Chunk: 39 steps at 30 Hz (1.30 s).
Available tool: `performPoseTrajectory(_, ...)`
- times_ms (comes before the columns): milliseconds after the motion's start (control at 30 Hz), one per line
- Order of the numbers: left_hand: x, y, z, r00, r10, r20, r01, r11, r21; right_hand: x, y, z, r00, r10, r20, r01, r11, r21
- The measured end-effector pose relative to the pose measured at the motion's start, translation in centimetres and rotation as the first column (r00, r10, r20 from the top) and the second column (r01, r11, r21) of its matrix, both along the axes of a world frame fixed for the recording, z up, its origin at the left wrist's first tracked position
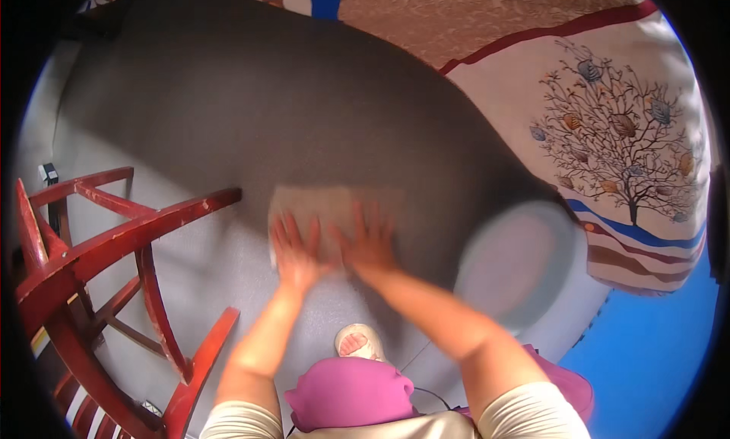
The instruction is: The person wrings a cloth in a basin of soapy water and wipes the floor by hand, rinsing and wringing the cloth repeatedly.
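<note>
A folded beige cloth (311, 202) lies on the grey floor (211, 262), partly across the edge of a dark shadow. My left hand (299, 253) rests palm down on its left part, fingers spread. Beside it, my right hand (368, 242) is also palm down with fingers apart, over the right part of the cloth. Both hands and the cloth are blurred, and its right edge fades into the dark floor. To the right of my forearm is a blurred round basin-like object (513, 262) with a pale rim; I cannot tell its contents.
Red wooden chair parts (108, 239), legs and rails, stand at the left. A bedspread (621, 142) with a printed tree hangs at the right. Blue matting (656, 336) lies at the lower right. My sandalled foot (358, 343) is close behind the hands.
</note>
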<state>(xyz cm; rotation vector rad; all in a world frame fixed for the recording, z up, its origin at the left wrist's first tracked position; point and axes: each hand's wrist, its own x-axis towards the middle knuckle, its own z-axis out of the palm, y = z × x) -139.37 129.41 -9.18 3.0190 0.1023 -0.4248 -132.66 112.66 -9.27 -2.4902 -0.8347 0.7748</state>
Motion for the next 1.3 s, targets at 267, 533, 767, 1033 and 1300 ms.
performPoseTrajectory(267,14.4,4.6,-2.7,0.974,0.057,0.221,-0.073,0.995,0.067,18.1,5.8,-2.7,0.979,0.063,0.194,-0.027,0.983,-0.183)
performPoseTrajectory(533,-16.4,0.4,-1.3,0.978,0.208,0.03,-0.203,0.972,-0.119,-9.7,1.6,0.5,0.869,0.49,-0.064,-0.495,0.863,-0.1)
performPoseTrajectory(767,-20.6,-1.9,-2.3,0.913,0.408,-0.01,-0.407,0.911,-0.07,-11.4,2.1,-1.6,0.828,0.537,0.161,-0.555,0.825,0.108)
performPoseTrajectory(1033,5.3,-1.1,-2.3,0.943,0.252,0.216,-0.245,0.968,-0.057,9.3,0.6,-0.7,0.945,0.143,0.294,-0.136,0.99,-0.045)
performPoseTrajectory(1300,-10.7,-6.9,-0.9,0.96,-0.25,-0.122,0.215,0.945,-0.247,-9.6,-9.4,2.1,0.942,0.332,-0.043,-0.335,0.93,-0.151)
